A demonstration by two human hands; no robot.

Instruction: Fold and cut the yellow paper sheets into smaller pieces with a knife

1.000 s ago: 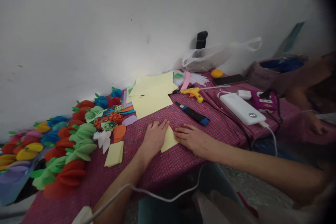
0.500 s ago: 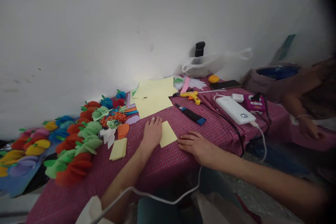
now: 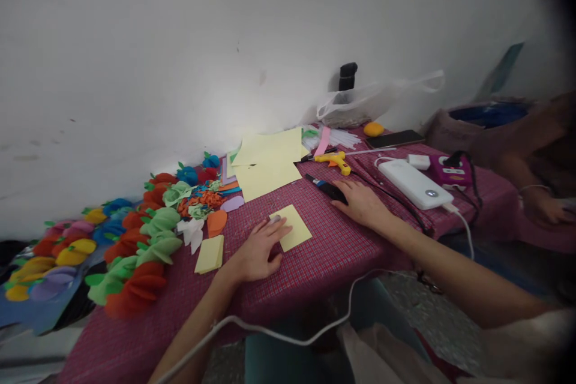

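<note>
My left hand (image 3: 263, 249) lies flat with its fingers stretched out, the fingertips resting on the left edge of a small yellow paper square (image 3: 297, 231). To the right, my right hand (image 3: 362, 204) is over the handle of a black and blue utility knife (image 3: 320, 185), thumb on the near side and fingers on the far side. The handle's rear end is hidden under this hand. A folded stack of yellow paper (image 3: 209, 254) lies left of my left hand. Behind the square are large yellow sheets (image 3: 267, 177).
Colourful paper pumpkins (image 3: 148, 246) crowd the left side, beside paper scraps (image 3: 204, 201). A yellow glue gun (image 3: 335, 161), a white power bank (image 3: 414, 183), a phone (image 3: 396, 138) and a purple power strip (image 3: 452, 173) lie behind and right. A white cable (image 3: 288, 339) crosses in front. Another person's hand (image 3: 551, 209) shows at right.
My right hand has left the yellow square and moved right and away onto the knife handle. My left hand has slid back toward me, its fingertips still on the square. The view has shifted slightly.
</note>
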